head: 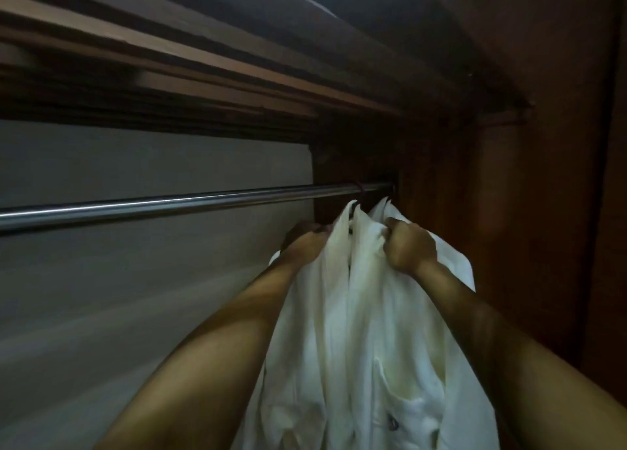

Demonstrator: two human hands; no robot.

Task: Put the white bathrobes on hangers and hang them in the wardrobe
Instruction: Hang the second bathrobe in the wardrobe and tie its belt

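Observation:
A white bathrobe (pixel 366 313) hangs from a dark hanger hook (pixel 360 191) looped over the metal wardrobe rail (pixel 169 203), near the rail's right end. My left hand (pixel 305 242) grips the robe's left collar edge just under the rail. My right hand (pixel 409 247) clutches the right collar fold. The hanger's body is hidden inside the fabric. More white cloth (pixel 454 263) shows behind my right hand; whether it is a second robe I cannot tell.
The dark wooden wardrobe side panel (pixel 509 212) stands close on the right. A wooden top shelf (pixel 237 76) runs overhead. Behind the rail is a pale back wall (pixel 135 280), and the rail stretches bare to the left.

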